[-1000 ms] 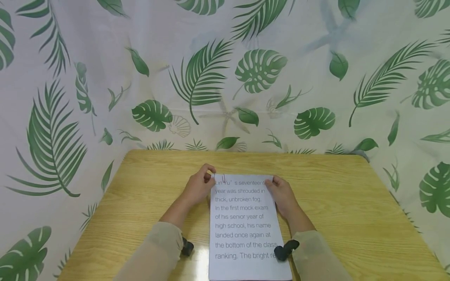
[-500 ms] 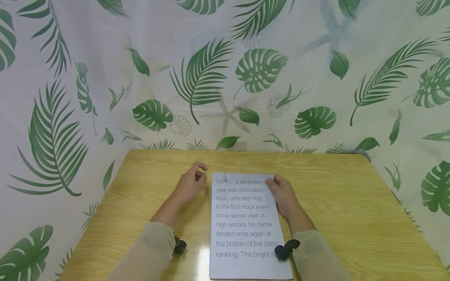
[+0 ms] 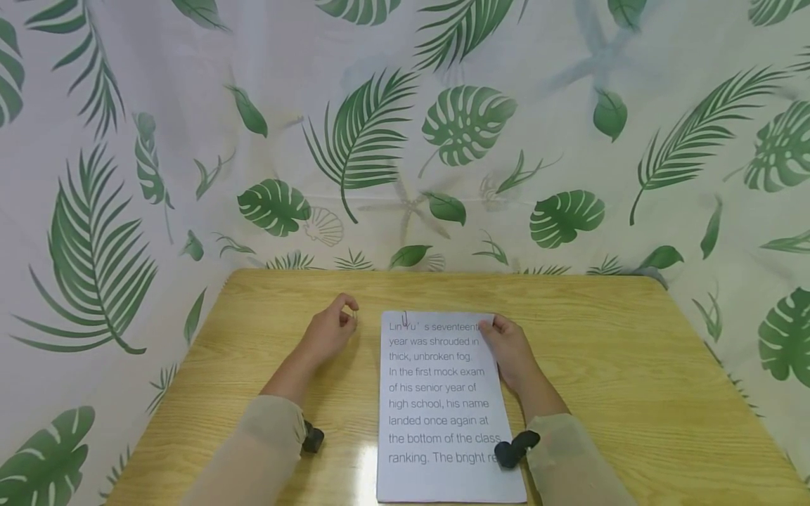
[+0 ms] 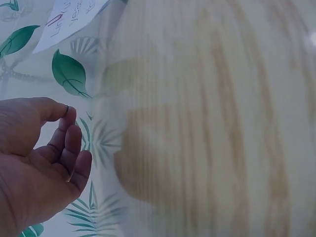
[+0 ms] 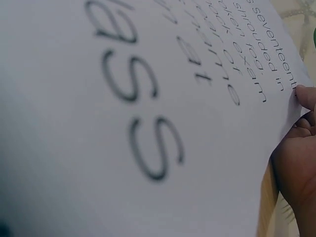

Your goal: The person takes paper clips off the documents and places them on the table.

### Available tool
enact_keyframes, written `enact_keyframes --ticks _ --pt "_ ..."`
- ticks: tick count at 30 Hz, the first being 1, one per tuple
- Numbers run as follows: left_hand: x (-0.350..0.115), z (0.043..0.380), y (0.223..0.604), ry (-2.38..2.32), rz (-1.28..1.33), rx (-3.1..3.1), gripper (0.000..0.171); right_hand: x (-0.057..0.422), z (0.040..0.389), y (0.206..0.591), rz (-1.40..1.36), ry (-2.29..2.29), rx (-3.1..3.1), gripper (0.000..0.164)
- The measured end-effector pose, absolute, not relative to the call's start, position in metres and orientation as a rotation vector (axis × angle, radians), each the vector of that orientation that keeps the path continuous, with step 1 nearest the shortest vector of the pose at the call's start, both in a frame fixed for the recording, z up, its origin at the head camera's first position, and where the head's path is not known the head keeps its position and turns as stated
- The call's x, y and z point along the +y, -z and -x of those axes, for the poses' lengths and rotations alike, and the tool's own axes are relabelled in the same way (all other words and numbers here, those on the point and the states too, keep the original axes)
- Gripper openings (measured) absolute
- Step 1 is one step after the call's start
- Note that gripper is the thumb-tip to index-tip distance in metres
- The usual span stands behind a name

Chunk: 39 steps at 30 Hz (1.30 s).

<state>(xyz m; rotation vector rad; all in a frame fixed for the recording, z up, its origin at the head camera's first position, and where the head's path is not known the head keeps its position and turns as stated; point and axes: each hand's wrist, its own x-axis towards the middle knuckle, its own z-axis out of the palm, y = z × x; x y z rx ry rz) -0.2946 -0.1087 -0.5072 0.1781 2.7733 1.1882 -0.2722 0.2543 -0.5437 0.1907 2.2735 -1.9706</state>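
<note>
Extending toward the paper stack (image 3: 443,407) from 8 and 4 o'clock, with 12 straight away from the person, are 2 pale sleeves, the left sleeve (image 3: 243,457) and the right sleeve (image 3: 576,464). At the cuffs are 2 black devices, the left device (image 3: 313,437) at about 8:30 over the wooden table (image 3: 633,351) and the right device (image 3: 515,450) at 4, overlapping the stack's edge in the head view. The stack is at the clock's centre, long sides running toward 12, with 9 lines of large print on the top sheet; whether it lies flat or is slightly raised, I cannot tell. At 2 o'clock, the right hand (image 3: 509,351) grips the far right corner, thumb on the printed face and the other fingers curled at the edge. At 11, 1 red paperclip (image 3: 406,320) sits on the far edge. At 10, well apart from the stack, the left hand (image 3: 330,327) pinches a thin clip-like piece (image 4: 67,110) between thumb and forefinger, its other 3 fingers loosely bent. Farthest, from 9 round through 12 to 3, hangs a white curtain (image 3: 506,42) printed with green leaves.
</note>
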Motion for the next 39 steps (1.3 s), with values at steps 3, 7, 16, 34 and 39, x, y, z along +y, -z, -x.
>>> enact_keyframes --ticks 3,7,16,34,39 --pt "-0.112 0.296 0.509 -1.153 -0.16 2.774 0.025 0.254 0.273 0.544 -0.199 1.974 2.274 0.041" --pt "-0.116 0.298 0.511 -1.116 -0.137 2.766 0.025 0.255 0.273 0.545 -0.208 1.97 2.271 0.041" --pt "-0.119 0.3 0.514 -1.055 -0.128 2.749 0.019 0.254 0.273 0.545 -0.228 1.978 2.256 0.042" --pt "-0.119 0.303 0.52 -1.037 -0.115 2.748 0.024 0.255 0.272 0.544 -0.186 2.012 2.244 0.042" --pt "-0.121 0.303 0.522 -1.054 -0.09 2.733 0.026 0.255 0.271 0.545 -0.183 2.014 2.241 0.043"
